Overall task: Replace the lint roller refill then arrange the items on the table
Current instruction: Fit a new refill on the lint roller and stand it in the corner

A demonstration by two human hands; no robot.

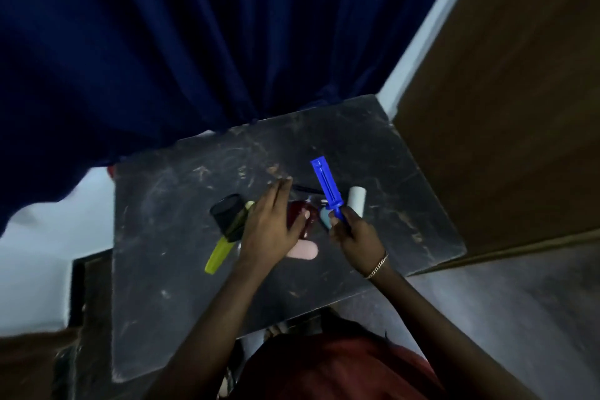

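Note:
My right hand (352, 232) grips the lower end of the blue lint roller handle (326, 187), which points up and away with its bare spindle showing and no roll on it. A white refill roll (357, 200) lies on the dark table (194, 286) just right of the handle. My left hand (271, 224) hovers flat, fingers together and extended, holding nothing, above a dark red object (306, 216). A light blue item (324, 217) peeks out between my hands.
A black pouch (227, 213) and a yellow-green tube (222, 252) lie left of my left hand. A pink oblong item (303, 250) sits near my wrists. A black pen (306, 188) lies behind. Blue curtain at the back, wooden panel on the right.

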